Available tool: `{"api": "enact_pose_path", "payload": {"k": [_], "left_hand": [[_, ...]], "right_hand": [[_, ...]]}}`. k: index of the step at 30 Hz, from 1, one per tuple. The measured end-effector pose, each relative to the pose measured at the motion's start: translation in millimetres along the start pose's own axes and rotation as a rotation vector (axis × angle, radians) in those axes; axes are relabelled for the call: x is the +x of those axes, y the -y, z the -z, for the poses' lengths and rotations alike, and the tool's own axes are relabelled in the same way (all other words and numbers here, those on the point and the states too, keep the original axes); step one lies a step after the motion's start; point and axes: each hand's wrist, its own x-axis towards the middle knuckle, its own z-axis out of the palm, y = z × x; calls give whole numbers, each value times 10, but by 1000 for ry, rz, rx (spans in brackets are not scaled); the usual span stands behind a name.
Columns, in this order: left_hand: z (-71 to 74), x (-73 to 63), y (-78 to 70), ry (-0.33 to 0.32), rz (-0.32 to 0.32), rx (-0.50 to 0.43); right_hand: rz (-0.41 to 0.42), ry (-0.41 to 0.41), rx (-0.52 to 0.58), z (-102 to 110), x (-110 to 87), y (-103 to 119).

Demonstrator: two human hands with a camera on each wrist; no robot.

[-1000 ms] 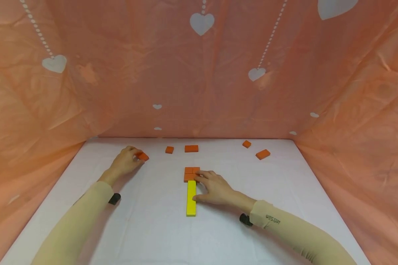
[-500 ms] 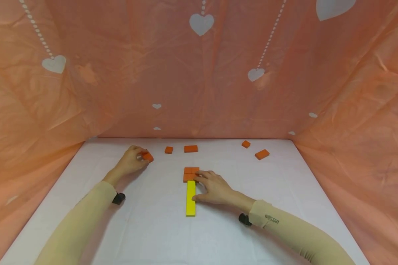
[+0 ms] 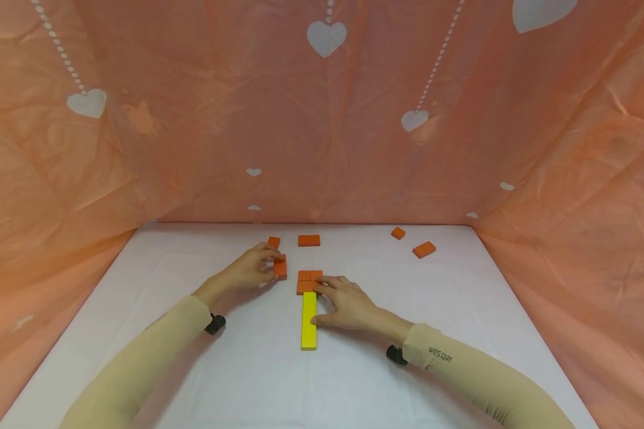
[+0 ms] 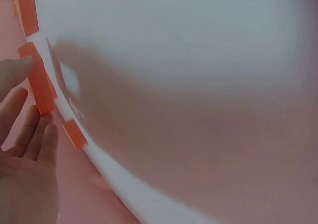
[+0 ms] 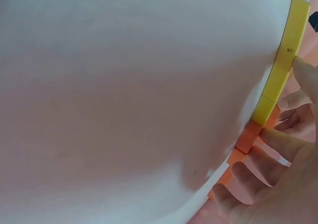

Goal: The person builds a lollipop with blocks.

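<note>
My left hand (image 3: 248, 268) pinches an orange rectangular block (image 3: 281, 268) between thumb and fingers, left of the assembled pieces. In the left wrist view this block (image 4: 41, 87) stands out against the table, thumb on one long side and fingertips at its lower end. Several orange blocks (image 3: 305, 285) lie fitted together in a small square at the middle. A long yellow strip (image 3: 309, 325), made of yellow pieces with a seam in the right wrist view, runs from the square toward me. My right hand (image 3: 349, 305) rests with relaxed fingers touching the orange square and its thumb at the yellow edge.
Loose orange blocks lie along the back: a small one (image 3: 273, 241) partly behind my left hand, a rectangle (image 3: 309, 240), and a small (image 3: 398, 233) and a larger one (image 3: 424, 249) at the right. A pink curtain (image 3: 322, 149) walls the white table (image 3: 236, 369).
My left hand has carried the orange block rightward toward the middle and turned it so its long side points away from me. The right hand has stayed in place.
</note>
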Motion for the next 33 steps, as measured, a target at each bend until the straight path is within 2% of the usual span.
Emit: {"api": "enact_pose_path", "payload": {"k": [5, 11, 21, 33], "left_hand": [[-71, 71, -14, 36, -38, 19], [-124, 101, -51, 76, -21, 61], [-148, 118, -118, 77, -29, 64], [-184, 146, -120, 76, -17, 64]], "right_hand": [[4, -3, -5, -5, 4, 0], [-4, -6, -21, -4, -3, 17], [-3, 5, -7, -9, 0, 6], [-7, 5, 5, -22, 16, -9]]}}
